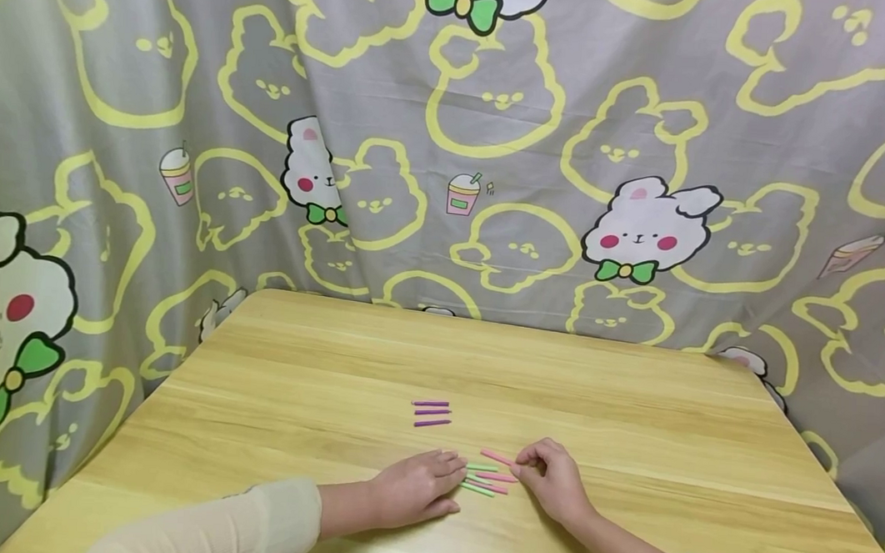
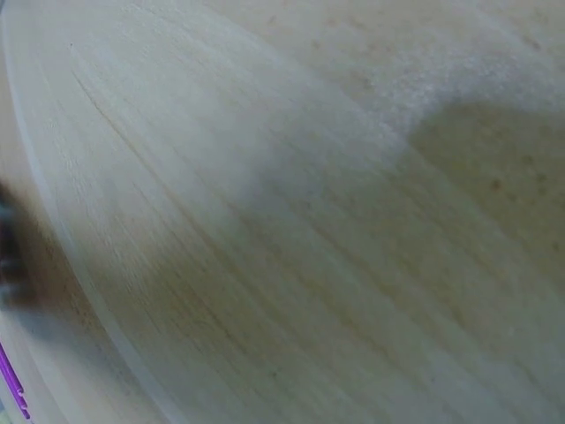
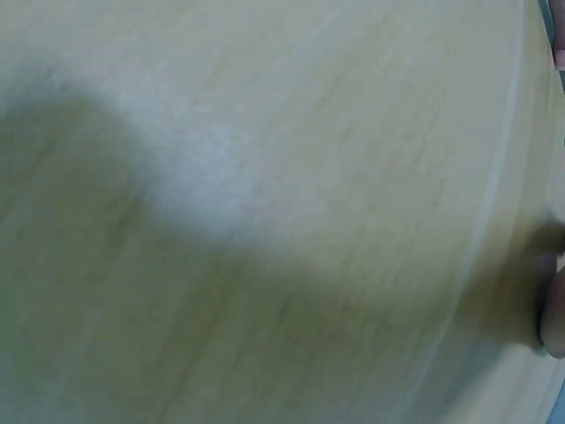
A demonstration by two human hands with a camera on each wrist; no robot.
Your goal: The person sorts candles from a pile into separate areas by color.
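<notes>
A wooden table [image 1: 316,387] holds small coloured sticks. Three purple sticks [image 1: 431,412] lie in a neat row near the middle. Closer to me, a loose cluster of green sticks [image 1: 480,479] and pink sticks [image 1: 495,477] lies between my hands. My left hand [image 1: 420,486] rests flat on the table, fingertips at the cluster's left end. My right hand [image 1: 550,476] has curled fingers and pinches a pink stick [image 1: 496,457] at its right end. Both wrist views show only blurred table wood; a purple stick's edge [image 2: 11,384] shows at the lower left of the left wrist view.
A grey curtain [image 1: 494,146] printed with yellow outlines and white rabbits hangs behind and around the table. The table's far edge meets the curtain, and its left edge [image 1: 142,411] runs diagonally toward me.
</notes>
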